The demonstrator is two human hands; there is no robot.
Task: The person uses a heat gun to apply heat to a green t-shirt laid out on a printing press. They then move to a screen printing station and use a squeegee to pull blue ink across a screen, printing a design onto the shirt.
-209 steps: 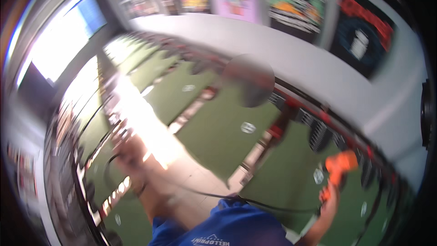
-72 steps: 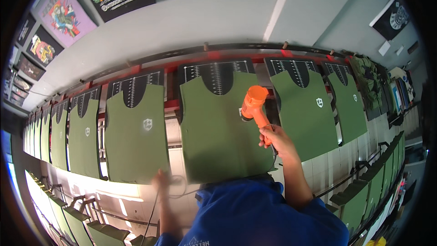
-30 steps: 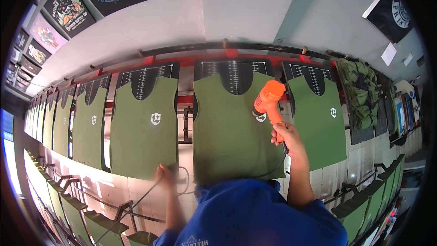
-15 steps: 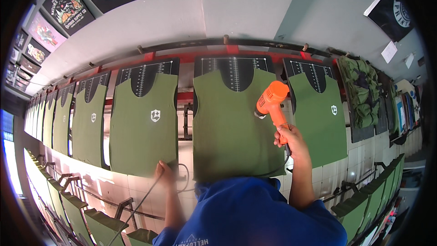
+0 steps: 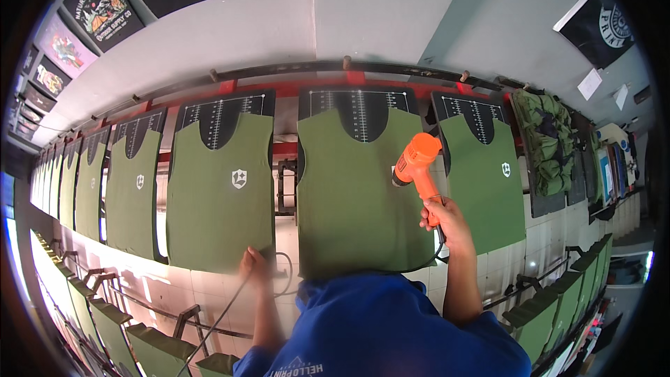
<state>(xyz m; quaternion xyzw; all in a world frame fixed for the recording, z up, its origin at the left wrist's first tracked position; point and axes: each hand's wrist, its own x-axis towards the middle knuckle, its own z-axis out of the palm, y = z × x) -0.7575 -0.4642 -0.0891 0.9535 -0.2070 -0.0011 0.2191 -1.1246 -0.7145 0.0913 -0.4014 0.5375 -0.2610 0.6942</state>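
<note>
My right hand (image 5: 445, 222) is wrapped round the handle of an orange heat gun (image 5: 417, 159). Its dark nozzle points down and left over the right part of a green shirt panel (image 5: 352, 202), hiding most of a white print there. Under that panel lies a black board (image 5: 324, 101) with white ruler marks. At the lower right corner of the neighbouring green panel (image 5: 209, 216), which bears a white shield print (image 5: 239, 179), my left hand (image 5: 255, 263) grips the grey power cord (image 5: 222, 313). The cord loops beside that hand and runs up to the heat gun's handle.
More boards with green panels stretch away to the left, and another panel (image 5: 485, 188) lies at the right. Beyond it sits a heap of green cloth (image 5: 548, 139). A red and black rail (image 5: 279, 68) runs behind the boards. Lower racks (image 5: 112, 324) hold further green panels.
The heat gun and my right hand have shifted slightly downward over the same panel. My left hand stays nearly where it was, still on the cord.
</note>
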